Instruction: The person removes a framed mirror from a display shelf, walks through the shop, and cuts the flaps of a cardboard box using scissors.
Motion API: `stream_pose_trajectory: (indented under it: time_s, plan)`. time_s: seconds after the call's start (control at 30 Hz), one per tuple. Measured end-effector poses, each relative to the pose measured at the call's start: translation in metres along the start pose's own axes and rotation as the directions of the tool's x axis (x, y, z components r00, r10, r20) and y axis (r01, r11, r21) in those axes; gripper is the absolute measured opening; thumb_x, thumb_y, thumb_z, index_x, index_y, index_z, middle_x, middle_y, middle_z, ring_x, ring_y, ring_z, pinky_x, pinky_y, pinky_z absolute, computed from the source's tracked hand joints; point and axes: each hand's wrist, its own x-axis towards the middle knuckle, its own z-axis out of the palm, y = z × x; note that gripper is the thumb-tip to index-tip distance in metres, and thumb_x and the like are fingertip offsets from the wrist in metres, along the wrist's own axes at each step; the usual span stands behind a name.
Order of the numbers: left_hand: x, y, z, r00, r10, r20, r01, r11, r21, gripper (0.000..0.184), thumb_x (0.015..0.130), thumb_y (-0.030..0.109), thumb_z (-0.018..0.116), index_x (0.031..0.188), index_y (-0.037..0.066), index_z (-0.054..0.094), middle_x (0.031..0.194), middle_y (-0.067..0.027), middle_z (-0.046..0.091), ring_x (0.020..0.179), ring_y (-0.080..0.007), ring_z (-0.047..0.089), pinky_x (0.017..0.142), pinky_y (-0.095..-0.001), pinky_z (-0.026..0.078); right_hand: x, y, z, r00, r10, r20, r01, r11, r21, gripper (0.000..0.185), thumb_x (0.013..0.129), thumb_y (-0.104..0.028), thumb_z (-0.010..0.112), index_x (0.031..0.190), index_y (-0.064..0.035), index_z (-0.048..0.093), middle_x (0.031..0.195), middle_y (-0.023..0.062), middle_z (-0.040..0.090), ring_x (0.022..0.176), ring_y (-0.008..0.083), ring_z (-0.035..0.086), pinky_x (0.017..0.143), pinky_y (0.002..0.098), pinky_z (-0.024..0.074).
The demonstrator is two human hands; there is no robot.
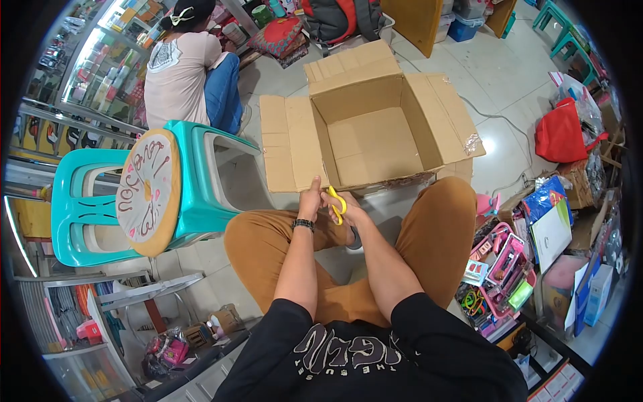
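An open cardboard box (375, 137) sits on the floor in front of my knees, its flaps folded outward. My left hand (309, 203), with a dark bracelet at the wrist, is closed at the near corner of the box's left flap (292, 144), thumb on top. Close beside it, my right hand (349, 210) grips yellow-handled scissors (337, 199) by the loops. The blades are hidden near the box edge, so I cannot tell whether they touch the cardboard.
Left stand teal plastic stools (194, 181) and a round cushion (149, 194). A person (184, 74) crouches by the glass shelves. A backpack (341, 23) is behind the box. At right are a red bag (561, 132), a pink basket (499, 268) and a floor cable (512, 120).
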Motion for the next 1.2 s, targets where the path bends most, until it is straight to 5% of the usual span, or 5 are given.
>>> stream_pose_trajectory:
  time_s: [0.13, 0.43, 0.63, 0.93, 1.2]
  plan:
    - [0.001, -0.007, 0.000, 1.000, 0.018, 0.025, -0.018, 1.000, -0.017, 0.051, 0.096, 0.048, 0.051, 0.068, 0.006, 0.060, 0.058, -0.0036, 0.052, 0.050, -0.0116, 0.047, 0.047, -0.0236, 0.035, -0.001, 0.005, -0.002, 1.000, -0.024, -0.019, 0.022, 0.997, -0.076, 0.041, 0.085, -0.042, 0.073, 0.075, -0.0043, 0.060, 0.058, 0.0061, 0.055, 0.046, 0.0135, 0.050, 0.042, 0.0234, 0.0381]
    - [-0.008, 0.000, -0.002, 0.999, -0.010, 0.033, 0.012, 0.999, -0.037, 0.044, 0.096, 0.044, 0.053, 0.078, 0.004, 0.060, 0.067, -0.0060, 0.055, 0.054, -0.0135, 0.051, 0.049, -0.0239, 0.039, 0.000, -0.004, -0.001, 0.999, 0.027, 0.041, -0.035, 0.977, 0.210, 0.046, 0.085, -0.048, 0.071, 0.076, -0.0048, 0.060, 0.058, 0.0056, 0.054, 0.047, 0.0142, 0.050, 0.045, 0.0240, 0.0380]
    - [-0.010, 0.004, -0.006, 0.999, -0.019, 0.039, 0.021, 0.998, -0.062, 0.040, 0.096, 0.041, 0.054, 0.085, 0.003, 0.061, 0.073, -0.0076, 0.057, 0.057, -0.0148, 0.053, 0.051, -0.0241, 0.042, 0.002, -0.008, 0.004, 0.999, 0.038, 0.036, -0.041, 0.994, 0.106, 0.053, 0.088, -0.058, 0.062, 0.079, -0.0058, 0.059, 0.059, 0.0050, 0.053, 0.046, 0.0123, 0.048, 0.044, 0.0228, 0.0373]
    - [-0.015, 0.007, -0.011, 0.998, -0.033, 0.046, 0.040, 0.989, -0.145, 0.037, 0.096, 0.037, 0.056, 0.096, 0.001, 0.061, 0.082, -0.0101, 0.060, 0.062, -0.0167, 0.057, 0.054, -0.0244, 0.046, 0.001, -0.004, 0.014, 0.996, -0.033, -0.087, 0.036, 0.999, 0.039, 0.042, 0.080, -0.042, 0.078, 0.074, -0.0039, 0.061, 0.060, 0.0059, 0.056, 0.047, 0.0128, 0.051, 0.042, 0.0232, 0.0380]
    - [-0.030, 0.001, 0.011, 0.998, -0.038, -0.041, 0.020, 0.929, -0.370, 0.036, 0.096, 0.034, 0.057, 0.105, -0.001, 0.061, 0.090, -0.0122, 0.063, 0.066, -0.0184, 0.060, 0.056, -0.0247, 0.049, -0.010, 0.003, 0.003, 0.988, -0.125, -0.091, 0.126, 0.992, 0.002, 0.037, 0.082, -0.036, 0.076, 0.079, -0.0004, 0.064, 0.060, 0.0050, 0.056, 0.047, 0.0106, 0.049, 0.041, 0.0220, 0.0370]
